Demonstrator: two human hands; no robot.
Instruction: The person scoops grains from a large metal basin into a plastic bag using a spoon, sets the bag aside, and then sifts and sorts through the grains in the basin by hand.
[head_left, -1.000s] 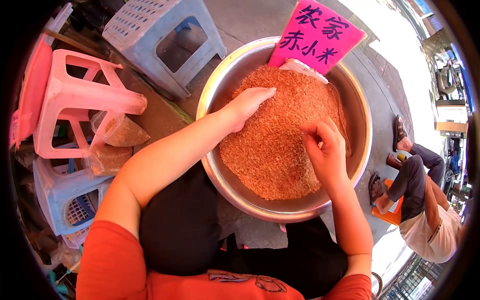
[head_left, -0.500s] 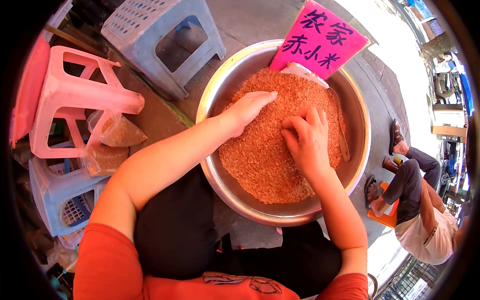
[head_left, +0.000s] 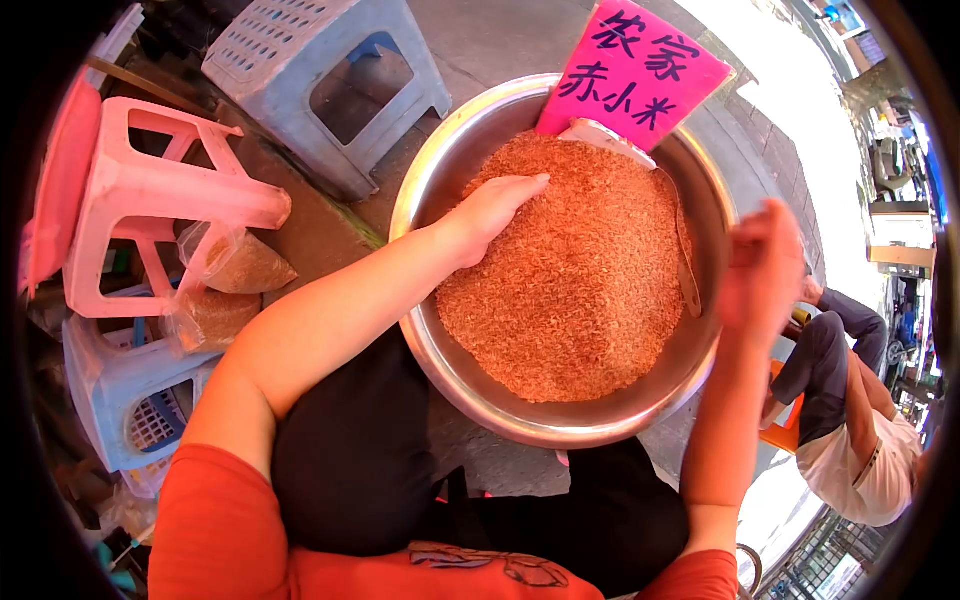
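Reddish-brown grain (head_left: pixel 565 280) is heaped in a wide metal basin (head_left: pixel 560 430), before the black-clad knees (head_left: pixel 350 465) of the seated person; what carries the basin from below is hidden. With the middle of the heap as the centre of the clock, the left hand (head_left: pixel 495 212) rests on the grain at ten o'clock, with the thumb stretched forward and the fingers rather close together; whether some grains are under the palm, I cannot tell. At three o'clock the right hand (head_left: pixel 762 265) is raised over the edge of the basin, apart from the heap. It is blurred, the fingers look curled in, and I cannot tell if they hold anything. The step in hand seems, by my judgement, to be work by bare hands at the surface of the grain; for the right hand to touch it again, a reach toward nine o'clock would be needed. A long handle (head_left: pixel 689 285) lies along the heap at three o'clock, and a pink sign (head_left: pixel 640 75) stands at one o'clock. Farther out, a blue-grey stool (head_left: pixel 325 100) is at ten, a pink stool (head_left: pixel 165 195) and bagged grain (head_left: pixel 250 268) at nine, and another seated person (head_left: pixel 865 450) at four.
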